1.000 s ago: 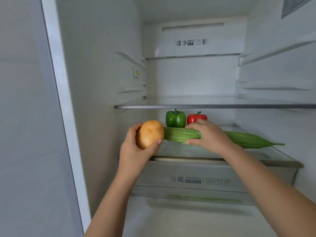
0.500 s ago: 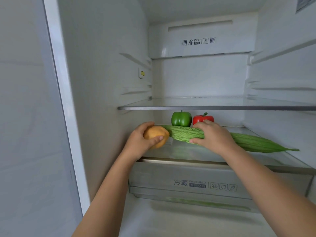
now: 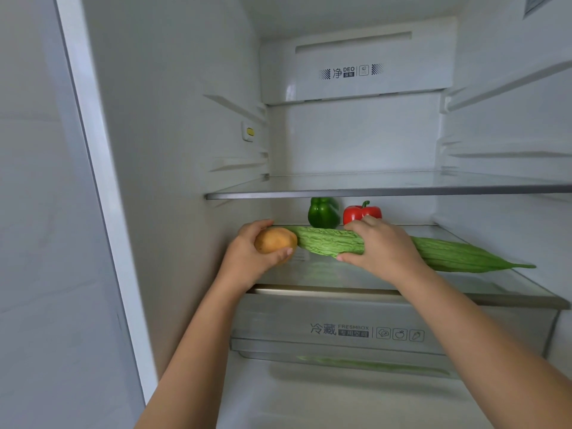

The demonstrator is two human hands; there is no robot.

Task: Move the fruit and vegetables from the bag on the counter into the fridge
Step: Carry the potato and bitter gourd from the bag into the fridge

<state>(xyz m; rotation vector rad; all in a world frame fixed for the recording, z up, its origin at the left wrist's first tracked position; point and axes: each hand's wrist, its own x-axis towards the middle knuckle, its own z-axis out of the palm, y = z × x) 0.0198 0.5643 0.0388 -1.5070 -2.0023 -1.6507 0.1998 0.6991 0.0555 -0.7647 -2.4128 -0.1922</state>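
Both my hands are inside the open fridge, over its lower glass shelf (image 3: 340, 275). My left hand (image 3: 247, 258) is shut on a round orange-brown potato (image 3: 274, 239) at the shelf's left end. My right hand (image 3: 382, 247) grips the middle of a long, ridged green gourd (image 3: 331, 241), which lies across the shelf with its thin tip pointing right. The potato touches the gourd's left end. Behind them, at the back of the shelf, stand a green bell pepper (image 3: 323, 212) and a red bell pepper (image 3: 360, 212). The bag and the counter are out of view.
An upper glass shelf (image 3: 387, 191) hangs close above the peppers. Under the lower shelf is a clear crisper drawer (image 3: 340, 332) marked FRESHBOX. The fridge's left wall (image 3: 173, 181) stands next to my left hand.
My left hand has carried the potato forward and down from in front of the shelf onto its left end. My right hand has stayed on the gourd. The view has moved closer.
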